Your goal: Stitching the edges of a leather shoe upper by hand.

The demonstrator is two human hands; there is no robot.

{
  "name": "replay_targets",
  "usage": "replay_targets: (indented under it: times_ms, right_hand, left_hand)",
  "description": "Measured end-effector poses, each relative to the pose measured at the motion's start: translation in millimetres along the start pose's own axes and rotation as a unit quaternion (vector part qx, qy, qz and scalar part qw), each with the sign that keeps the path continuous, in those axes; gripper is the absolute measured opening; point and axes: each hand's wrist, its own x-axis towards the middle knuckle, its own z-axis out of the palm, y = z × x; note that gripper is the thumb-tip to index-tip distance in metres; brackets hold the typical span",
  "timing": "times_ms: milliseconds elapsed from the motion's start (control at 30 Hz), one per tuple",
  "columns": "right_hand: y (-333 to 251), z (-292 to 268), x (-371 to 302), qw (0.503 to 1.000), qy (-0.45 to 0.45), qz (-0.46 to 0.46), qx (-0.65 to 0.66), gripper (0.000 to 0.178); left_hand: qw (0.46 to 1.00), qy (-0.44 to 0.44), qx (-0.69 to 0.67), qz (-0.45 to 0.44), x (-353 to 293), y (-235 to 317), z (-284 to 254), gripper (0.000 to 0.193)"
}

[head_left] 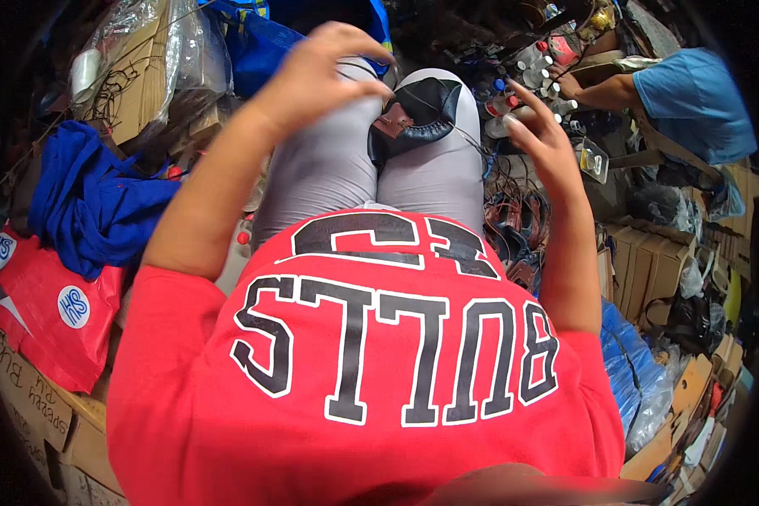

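Observation:
A black leather shoe upper (pixel 426 131) with a brown inner part lies across my knees. Its padded edge looks gathered, and a thin pale thread trails from its right side. My left hand (pixel 325 76) is raised over my left knee, left of the upper, with fingers curled and the thumb apart from the index finger. A fine dark line shows by its fingertips, but what it holds is unclear. To the right of the upper, my right hand (pixel 544 139) is up in the air, index finger and thumb spread. Its other fingers are partly hidden.
Several capped bottles (pixel 531 80) stand beyond my right hand. A co-worker's arm in a blue sleeve (pixel 691 101) reaches toward them. Blue cloth (pixel 101 194) and a red bag (pixel 55 312) lie at left, cardboard (pixel 139 93) behind. Brown shoe pieces (pixel 514 219) lie beside my right thigh.

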Motion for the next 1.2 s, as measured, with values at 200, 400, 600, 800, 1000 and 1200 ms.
replay_targets:
  times_ms: [200,400,600,800,1000,1200]
  right_hand:
    - [-17,43,61,0.983,-0.106,0.024,-0.147,0.031]
    - [11,37,66,0.984,-0.136,0.116,0.030,0.025]
    - [10,51,55,0.986,-0.119,0.117,0.029,0.026]
    - [-10,56,23,0.996,0.070,-0.055,-0.005,0.024]
    - [-20,57,10,0.989,-0.047,0.040,-0.131,0.027]
    - [-22,56,2,0.973,-0.086,0.006,-0.214,0.023]
  left_hand:
    - [0.936,0.144,-0.180,-0.267,-2,-28,-54,0.025]
    - [0.984,0.124,0.065,-0.110,-36,-42,-25,0.020]
    - [0.996,0.001,-0.086,0.007,11,8,67,0.021]
    - [0.979,-0.115,-0.157,-0.065,35,11,85,0.035]
    - [0.970,-0.149,-0.171,-0.089,38,5,100,0.036]
    - [0.972,-0.160,-0.157,-0.063,39,11,99,0.034]
